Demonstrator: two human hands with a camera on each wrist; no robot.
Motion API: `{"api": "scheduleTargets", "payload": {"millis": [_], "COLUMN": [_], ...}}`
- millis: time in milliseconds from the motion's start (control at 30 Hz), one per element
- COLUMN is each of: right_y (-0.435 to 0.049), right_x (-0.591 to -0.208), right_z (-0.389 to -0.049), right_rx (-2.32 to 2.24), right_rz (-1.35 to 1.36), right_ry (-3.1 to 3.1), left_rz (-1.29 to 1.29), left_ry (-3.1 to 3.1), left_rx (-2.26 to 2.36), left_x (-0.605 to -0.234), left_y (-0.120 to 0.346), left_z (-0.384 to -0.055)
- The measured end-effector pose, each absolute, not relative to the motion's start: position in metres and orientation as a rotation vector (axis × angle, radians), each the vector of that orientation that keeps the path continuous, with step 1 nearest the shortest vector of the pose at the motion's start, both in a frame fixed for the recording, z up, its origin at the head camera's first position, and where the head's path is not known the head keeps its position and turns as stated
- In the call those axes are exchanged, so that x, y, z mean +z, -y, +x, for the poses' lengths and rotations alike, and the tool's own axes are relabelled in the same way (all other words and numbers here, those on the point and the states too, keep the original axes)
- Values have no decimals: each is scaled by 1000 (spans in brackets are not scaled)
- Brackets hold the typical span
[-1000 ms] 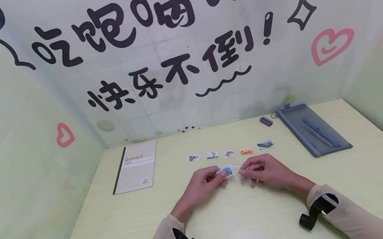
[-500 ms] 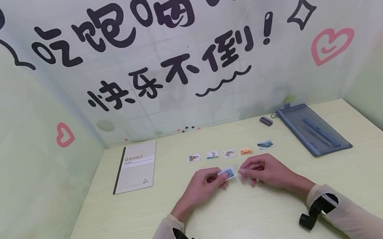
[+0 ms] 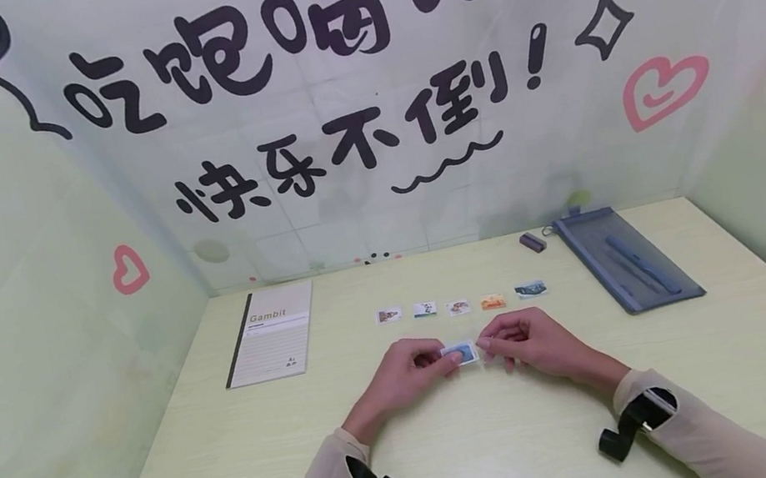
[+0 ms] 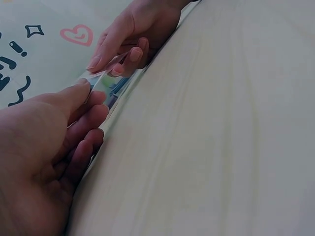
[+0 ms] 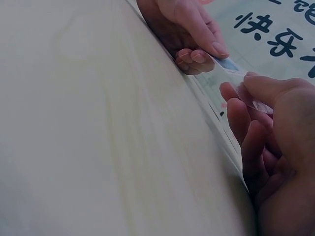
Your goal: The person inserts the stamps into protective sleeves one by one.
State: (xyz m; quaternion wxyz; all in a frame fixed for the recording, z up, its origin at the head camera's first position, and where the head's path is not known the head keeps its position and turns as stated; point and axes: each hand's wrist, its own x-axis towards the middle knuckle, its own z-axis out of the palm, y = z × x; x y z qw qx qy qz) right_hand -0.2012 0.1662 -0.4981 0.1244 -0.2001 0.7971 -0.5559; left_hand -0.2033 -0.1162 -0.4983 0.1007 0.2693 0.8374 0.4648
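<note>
My left hand [image 3: 408, 370] pinches a small blue stamp [image 3: 466, 352] with a white border between thumb and fingers. Facing it, my right hand [image 3: 537, 342] pinches a clear plastic sleeve [image 5: 232, 78] by its edge. Stamp and sleeve overlap between the two thumbs in the right wrist view. Both hands are close together at mid-table. Just beyond them a row of several stamps [image 3: 424, 310] lies flat, spaced apart, each with a different picture. The left thumb covers part of the blue stamp.
A Gambit notebook [image 3: 270, 338] lies at the back left of the table [image 3: 419, 453]. At the back right is a blue mesh zip pouch [image 3: 598, 254] with a blue pen [image 3: 641, 263] in it. Beside it sits a small dark purple block [image 3: 532, 243]. A printed cloth backdrop [image 3: 321, 232] stands behind.
The blue stamp has turned from tilted to nearly level and shifted slightly right and down. The clear sleeve shows less beside it now. Both arms have stayed in place.
</note>
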Motion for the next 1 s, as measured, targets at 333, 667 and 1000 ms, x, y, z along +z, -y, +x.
{"api": "scheduleTargets", "payload": {"millis": [333,667,1000], "right_y": [-165,-165,-165], "right_x": [-499,-496,-497], "right_z": [-201,-199,-200], "right_rx": [-1629,-1745,-1674], "right_rz": [-618,-498,-520], "right_ry": [-2304,-2305,-2287], "left_rz": [754,764,809], "left_ry": [-2495,-2305,-2326], "left_rx": [1394,1532,1499], "left_x": [-499,-500,-498], "left_y": [115,118,118], "left_z": [-203,-207,-206]}}
